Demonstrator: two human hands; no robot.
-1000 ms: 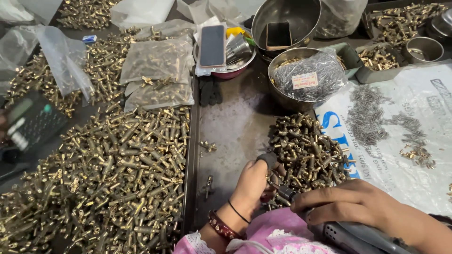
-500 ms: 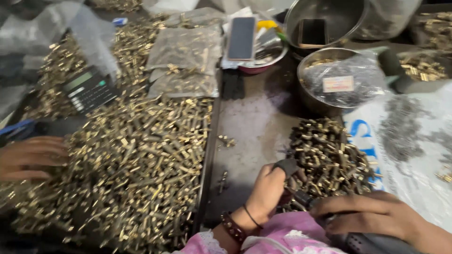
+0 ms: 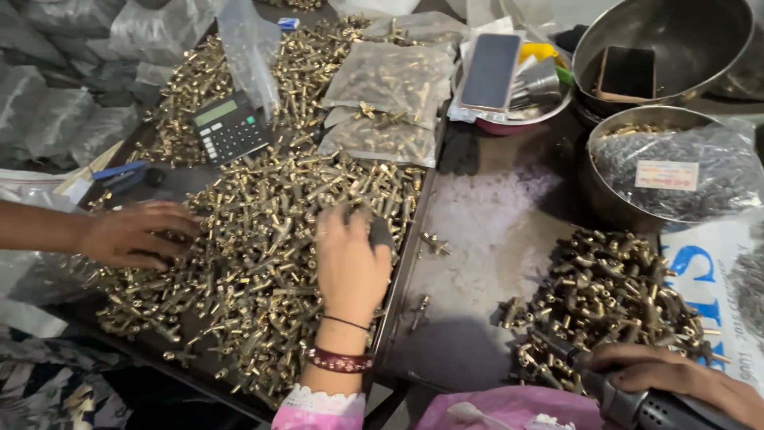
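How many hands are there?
3. The person's left hand lies on the heap of brass fittings; their right hand grips a power tool at the bottom right; another person's hand reaches into the heap from the left.

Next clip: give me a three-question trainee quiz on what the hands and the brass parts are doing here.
1. True or false: the left hand rests on the large spread of brass fittings.
2. What does the right hand hold?
A. a calculator
B. a dark power tool
C. a phone
3. Fill in: a calculator lies on the fittings, and the second person's hand reaches in from the ______ edge of the view.

Key: 1 true; 2 B; 3 left. The right hand's grip is closed round the tool's dark handle beside the smaller pile of fittings.
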